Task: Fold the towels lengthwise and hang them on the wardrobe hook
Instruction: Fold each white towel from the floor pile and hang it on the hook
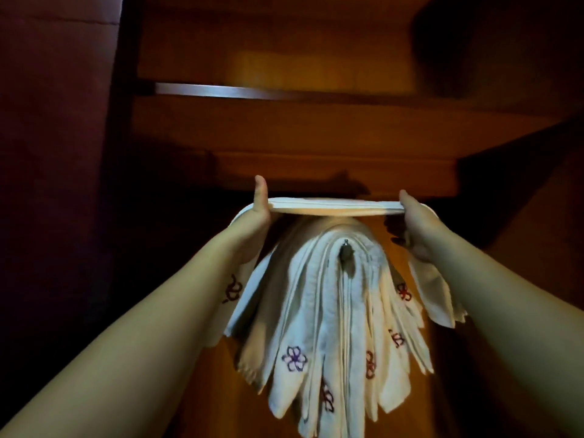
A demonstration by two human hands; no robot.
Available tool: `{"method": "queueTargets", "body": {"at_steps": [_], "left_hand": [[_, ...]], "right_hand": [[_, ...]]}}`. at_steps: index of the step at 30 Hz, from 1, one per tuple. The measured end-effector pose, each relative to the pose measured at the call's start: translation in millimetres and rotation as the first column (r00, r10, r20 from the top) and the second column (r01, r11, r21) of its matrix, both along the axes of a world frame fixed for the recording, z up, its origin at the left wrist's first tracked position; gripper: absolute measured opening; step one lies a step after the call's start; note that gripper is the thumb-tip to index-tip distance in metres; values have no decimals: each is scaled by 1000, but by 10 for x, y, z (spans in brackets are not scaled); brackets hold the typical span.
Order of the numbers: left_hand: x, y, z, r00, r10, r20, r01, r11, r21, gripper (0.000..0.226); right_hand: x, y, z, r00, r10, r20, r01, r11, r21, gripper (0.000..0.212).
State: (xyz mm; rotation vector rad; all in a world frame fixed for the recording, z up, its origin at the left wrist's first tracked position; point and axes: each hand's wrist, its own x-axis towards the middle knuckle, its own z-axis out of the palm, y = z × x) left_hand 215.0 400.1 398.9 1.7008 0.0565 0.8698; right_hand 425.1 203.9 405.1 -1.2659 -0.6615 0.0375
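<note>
A folded white towel is stretched flat and level between my hands, just above the hook. My left hand grips its left end, thumb up. My right hand grips its right end, and that end hangs down below the hand. Beneath it, several white towels with embroidered flowers hang bunched over a small metal wardrobe hook, whose tip pokes out at the top of the bundle.
A wooden wardrobe back panel rises behind the towels, with a dark rail across it higher up. A dark red wall or door stands at the left. The right side lies in deep shadow.
</note>
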Motion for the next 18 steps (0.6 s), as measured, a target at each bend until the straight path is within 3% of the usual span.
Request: {"method": "queueTargets", "body": {"at_steps": [4,9,12,18], "left_hand": [[160,212,160,997,74,-16,-73,996,48,112],[347,514,164,976,218,-20,-215,972,95,158],[491,680,135,946,324,22,-325,941,96,154],[696,849,137,929,366,-60,-361,929,74,158]], "right_hand": [[204,196,166,998,44,33,-42,997,-64,56],[460,382,224,995,31,93,-14,985,-172,90],[538,494,233,994,0,111,18,987,-158,84],[767,664,231,991,23,129,-2,987,-160,90]]}}
